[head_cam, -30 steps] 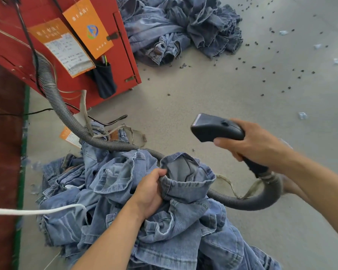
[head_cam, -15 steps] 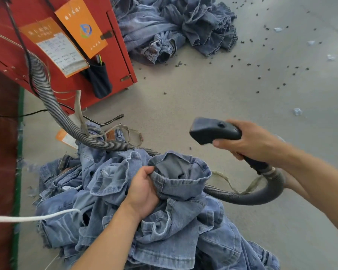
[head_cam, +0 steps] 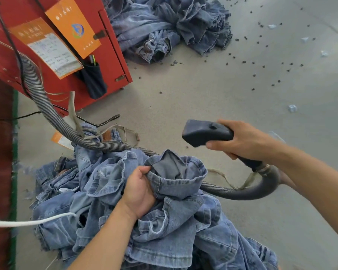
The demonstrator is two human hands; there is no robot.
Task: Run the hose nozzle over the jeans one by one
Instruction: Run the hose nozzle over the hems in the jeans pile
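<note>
Hose nozzle [head_cam: 207,133], dark matte plastic, wedge-shaped with a flat wide mouth, long axis roughly horizontal, mouth pointing left; it hangs in the air above and just right of the raised jeans waistband [head_cam: 176,173], not touching it. Right hand [head_cam: 244,141] wraps the nozzle's handle, grip closed around it, thumb side toward the mouth. Ribbed grey hose [head_cam: 222,190] leaves the handle at a metal collar, loops down under the wrist, runs left behind the waistband and across the denim, then climbs up to the red cabinet [head_cam: 109,61]. Left hand [head_cam: 139,189] clutches the waistband edge, fingers curled into the fabric (grip closed on denim), holding the opening up so the grey lining shows. Jeans pile [head_cam: 183,227] is light-blue washed denim, crumpled, seams and frayed hems visible, lying on the grey concrete floor [head_cam: 232,98]. A white cord [head_cam: 31,222] crosses in from the left edge over the pile. Second denim heap [head_cam: 170,26] sits well apart at the top, beside the cabinet. Cabinet carries orange tags [head_cam: 74,26] and a dark pouch [head_cam: 94,80]. Small dark scraps [head_cam: 261,61] are scattered across the floor.
</note>
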